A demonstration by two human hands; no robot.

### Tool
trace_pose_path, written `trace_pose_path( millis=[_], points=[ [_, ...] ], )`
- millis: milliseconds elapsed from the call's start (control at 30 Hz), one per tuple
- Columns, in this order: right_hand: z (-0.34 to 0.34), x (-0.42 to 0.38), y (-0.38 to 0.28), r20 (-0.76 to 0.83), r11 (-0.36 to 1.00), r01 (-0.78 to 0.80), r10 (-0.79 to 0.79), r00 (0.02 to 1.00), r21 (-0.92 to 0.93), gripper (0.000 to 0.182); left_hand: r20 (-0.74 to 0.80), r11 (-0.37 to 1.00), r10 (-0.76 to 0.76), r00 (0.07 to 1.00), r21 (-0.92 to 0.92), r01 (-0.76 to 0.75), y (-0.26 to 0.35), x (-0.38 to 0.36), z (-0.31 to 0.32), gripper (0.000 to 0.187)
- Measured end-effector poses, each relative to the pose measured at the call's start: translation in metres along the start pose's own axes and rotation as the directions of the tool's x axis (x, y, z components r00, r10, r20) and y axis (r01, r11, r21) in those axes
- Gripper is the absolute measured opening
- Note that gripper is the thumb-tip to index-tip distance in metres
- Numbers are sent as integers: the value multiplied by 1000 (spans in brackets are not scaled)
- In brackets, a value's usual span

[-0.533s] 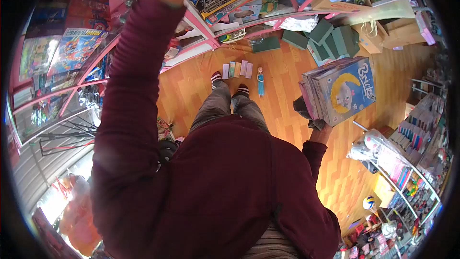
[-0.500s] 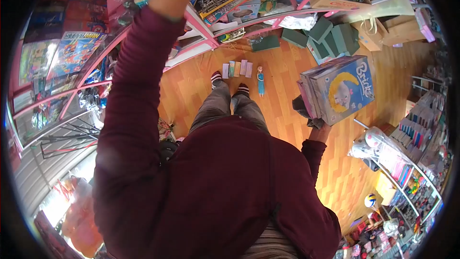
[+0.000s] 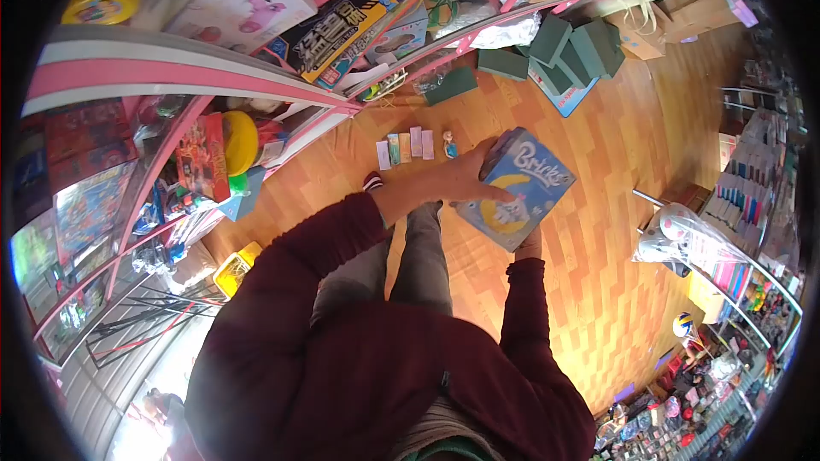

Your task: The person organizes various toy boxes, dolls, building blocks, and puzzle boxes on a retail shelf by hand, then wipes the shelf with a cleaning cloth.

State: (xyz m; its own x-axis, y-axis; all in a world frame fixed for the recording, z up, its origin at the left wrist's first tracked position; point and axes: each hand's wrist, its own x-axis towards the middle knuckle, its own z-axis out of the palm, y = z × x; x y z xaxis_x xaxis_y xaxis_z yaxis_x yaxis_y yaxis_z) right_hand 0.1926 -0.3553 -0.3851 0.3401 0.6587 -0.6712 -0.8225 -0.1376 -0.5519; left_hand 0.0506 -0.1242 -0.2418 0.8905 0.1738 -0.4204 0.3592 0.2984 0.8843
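A blue and grey box (image 3: 534,183) marked "Bricks", with a yellow crescent on its face, is held out in front of my body above the wooden floor. My left hand (image 3: 478,175) lies on the box's left side, its fingers wrapped over the edge and face. Under the lower right corner, my right hand (image 3: 530,245) supports the box; its fingers are mostly hidden behind it. A small doll (image 3: 450,145) lies on the floor to the left of the box, beside a row of several small pastel boxes (image 3: 406,146).
Pink-edged shelves (image 3: 196,77) with toys run along the left and top. Dark green boxes (image 3: 589,51) and brown paper bags (image 3: 641,32) stand at the upper right. Racks of goods (image 3: 743,213) line the right, and a yellow basket (image 3: 237,270) is at left.
My left hand has come down from the upper shelf onto the box. The box has moved left, closer to my body's midline, and the view has turned.
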Motion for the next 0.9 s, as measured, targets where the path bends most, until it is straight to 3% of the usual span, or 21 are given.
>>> trace_pose_path(
  millis=[33,100,167,233,300,367,433,500,567,633,733,767,833,900],
  points=[
    [-4,7,7,28,996,-38,41,999,-85,48,0,1000,-2,1000,-10,2,-24,6,2,102],
    [-29,34,25,36,994,-67,70,997,-87,49,-143,977,114,983,-166,-137,-76,23,6,102],
    [-53,57,42,74,965,-25,45,996,-260,54,-201,975,92,975,-181,-129,-112,30,10,103],
    [-52,73,37,153,966,-62,102,983,-250,58,-260,975,75,963,-182,-125,-150,43,11,104],
    [-63,106,39,145,915,-49,116,983,-401,58,-326,943,29,945,-305,-134,-187,68,11,107],
    [-86,135,44,172,907,-26,108,979,-421,58,-352,940,-28,936,-328,-95,-222,92,9,107],
    [-120,184,46,187,877,-154,263,946,-455,59,-369,928,-97,924,-369,-50,-258,118,13,107],
    [-154,229,46,214,850,-149,291,933,-506,54,-409,856,-121,905,-504,-114,-299,152,14,107],
    [-177,272,51,205,826,-192,344,916,-531,52,-429,848,-121,895,-514,-132,-344,188,11,106],
    [-174,301,47,239,822,-139,316,918,-552,48,-455,841,-121,882,-519,-153,-377,216,6,105],
    [-194,348,57,217,806,-162,337,916,-569,46,-423,715,-189,886,-678,-171,-403,252,-7,97],
    [-203,363,62,213,801,-178,355,910,-572,46,-428,708,-204,881,-685,-169,-421,266,-10,97],
    [-217,383,73,144,767,-200,355,924,-610,45,-483,801,-170,859,-576,-166,-452,286,-11,78],
    [-227,402,87,128,759,-199,348,929,-621,45,-485,782,-219,846,-607,-145,-465,295,-18,78]
  ],
)
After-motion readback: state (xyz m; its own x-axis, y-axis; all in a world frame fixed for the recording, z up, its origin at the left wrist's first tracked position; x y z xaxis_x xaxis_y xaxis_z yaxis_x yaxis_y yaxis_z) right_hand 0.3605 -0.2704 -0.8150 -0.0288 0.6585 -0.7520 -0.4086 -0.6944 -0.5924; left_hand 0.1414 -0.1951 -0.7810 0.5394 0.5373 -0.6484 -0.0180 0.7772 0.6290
